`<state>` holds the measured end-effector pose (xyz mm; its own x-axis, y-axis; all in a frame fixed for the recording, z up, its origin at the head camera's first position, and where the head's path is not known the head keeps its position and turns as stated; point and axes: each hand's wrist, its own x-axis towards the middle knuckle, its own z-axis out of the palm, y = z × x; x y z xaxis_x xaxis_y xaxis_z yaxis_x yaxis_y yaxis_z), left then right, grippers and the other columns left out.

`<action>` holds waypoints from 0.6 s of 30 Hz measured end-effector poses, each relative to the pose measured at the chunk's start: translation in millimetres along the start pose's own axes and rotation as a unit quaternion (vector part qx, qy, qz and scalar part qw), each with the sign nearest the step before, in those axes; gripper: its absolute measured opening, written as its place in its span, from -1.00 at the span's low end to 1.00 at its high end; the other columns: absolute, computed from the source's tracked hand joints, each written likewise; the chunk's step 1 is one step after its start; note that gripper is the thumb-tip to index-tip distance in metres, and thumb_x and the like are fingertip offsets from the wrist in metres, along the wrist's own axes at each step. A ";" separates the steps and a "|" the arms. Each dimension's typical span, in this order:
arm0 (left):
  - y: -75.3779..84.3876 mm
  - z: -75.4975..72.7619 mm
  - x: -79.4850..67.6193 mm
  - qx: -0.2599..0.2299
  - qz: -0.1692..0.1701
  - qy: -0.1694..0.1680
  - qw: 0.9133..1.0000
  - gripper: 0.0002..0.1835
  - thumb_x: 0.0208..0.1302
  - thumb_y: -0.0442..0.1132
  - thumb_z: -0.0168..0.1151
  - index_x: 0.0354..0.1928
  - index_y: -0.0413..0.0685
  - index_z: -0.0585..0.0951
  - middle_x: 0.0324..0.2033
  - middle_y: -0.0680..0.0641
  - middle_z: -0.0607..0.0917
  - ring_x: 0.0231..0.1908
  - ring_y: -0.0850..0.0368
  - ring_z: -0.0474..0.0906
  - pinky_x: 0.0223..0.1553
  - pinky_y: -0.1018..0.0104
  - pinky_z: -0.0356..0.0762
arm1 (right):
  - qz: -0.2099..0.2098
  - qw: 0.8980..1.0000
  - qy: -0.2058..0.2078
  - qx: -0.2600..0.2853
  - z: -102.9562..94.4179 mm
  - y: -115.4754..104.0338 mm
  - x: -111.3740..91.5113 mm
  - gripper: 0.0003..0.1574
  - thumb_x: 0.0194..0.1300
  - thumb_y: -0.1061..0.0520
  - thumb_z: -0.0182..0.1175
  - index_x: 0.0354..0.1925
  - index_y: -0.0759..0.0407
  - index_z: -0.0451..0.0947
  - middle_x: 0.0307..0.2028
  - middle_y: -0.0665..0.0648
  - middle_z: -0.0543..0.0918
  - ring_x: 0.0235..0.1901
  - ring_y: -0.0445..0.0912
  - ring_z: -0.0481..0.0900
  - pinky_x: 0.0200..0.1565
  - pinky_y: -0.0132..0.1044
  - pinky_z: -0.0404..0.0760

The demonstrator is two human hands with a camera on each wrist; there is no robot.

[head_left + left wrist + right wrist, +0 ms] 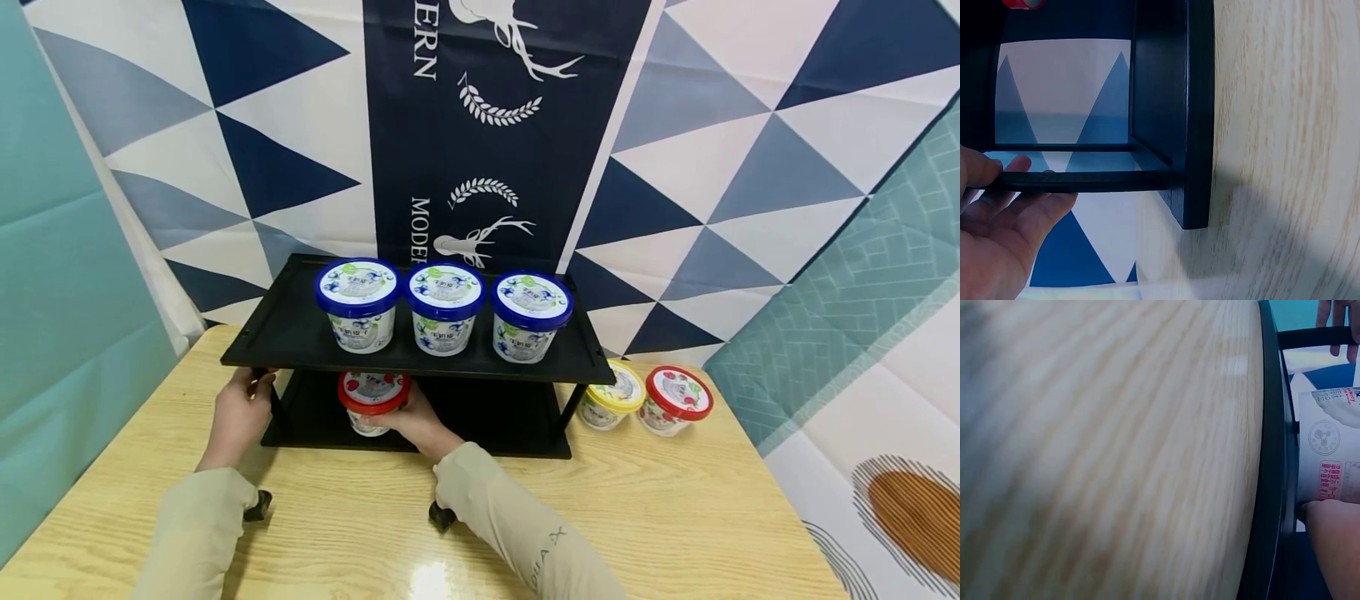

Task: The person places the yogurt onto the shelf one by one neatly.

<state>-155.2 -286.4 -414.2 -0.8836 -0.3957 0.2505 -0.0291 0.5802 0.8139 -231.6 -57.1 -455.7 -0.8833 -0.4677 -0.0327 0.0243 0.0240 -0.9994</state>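
A black two-tier rack stands on the wooden table. In the lower tier, toward its left, my right hand grips a white tub with a red lid from its right side. The right wrist view shows the printed side of this tub, its base close to the lower board. My left hand holds the rack's front left post just under the upper board. Seen from the left wrist, thumb and fingers lie on opposite sides of the post.
Three blue-lidded tubs, left, middle and right, stand in a row on the upper tier. Right of the rack, a yellow-lidded tub and another red-lidded tub stand on the table. Patterned cloth hangs behind.
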 end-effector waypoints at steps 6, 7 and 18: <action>-1.0 -1.8 -0.6 -0.002 -0.002 -0.010 1.000 -0.66 0.45 -0.25 -0.21 0.09 -0.35 0.38 0.13 -0.46 0.43 0.14 -0.38 0.36 0.10 -0.19 0.44 | -0.006 1.000 -0.005 0.007 2.8 2.7 2.5 0.00 -0.08 0.27 0.45 0.27 -0.15 0.21 0.13 0.02 0.50 0.11 -0.09 0.46 0.20 -0.20 0.48; -1.1 -2.0 -0.3 -0.002 -0.001 -0.011 1.000 -0.65 0.45 -0.25 -0.21 0.09 -0.36 0.38 0.13 -0.47 0.42 0.14 -0.38 0.36 0.10 -0.19 0.45 | -0.009 1.000 -0.007 0.006 3.1 3.3 3.6 0.00 -0.07 0.27 0.45 0.27 -0.14 0.21 0.13 0.02 0.50 0.11 -0.09 0.46 0.20 -0.19 0.48; -3.4 -1.3 0.5 -0.002 0.003 -0.011 1.000 -0.64 0.46 -0.22 -0.21 0.11 -0.34 0.36 0.14 -0.46 0.42 0.14 -0.38 0.36 0.08 -0.19 0.46 | -0.003 1.000 -0.010 -0.004 5.2 6.4 7.3 0.01 -0.06 0.27 0.43 0.28 -0.14 0.19 0.14 0.03 0.48 0.12 -0.08 0.45 0.19 -0.18 0.48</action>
<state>-154.9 -289.5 -416.1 -0.8935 -0.3772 0.2437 -0.0223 0.5792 0.8149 -235.5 -64.9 -462.4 -0.8734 -0.4863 -0.0272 0.0154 0.0282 -0.9995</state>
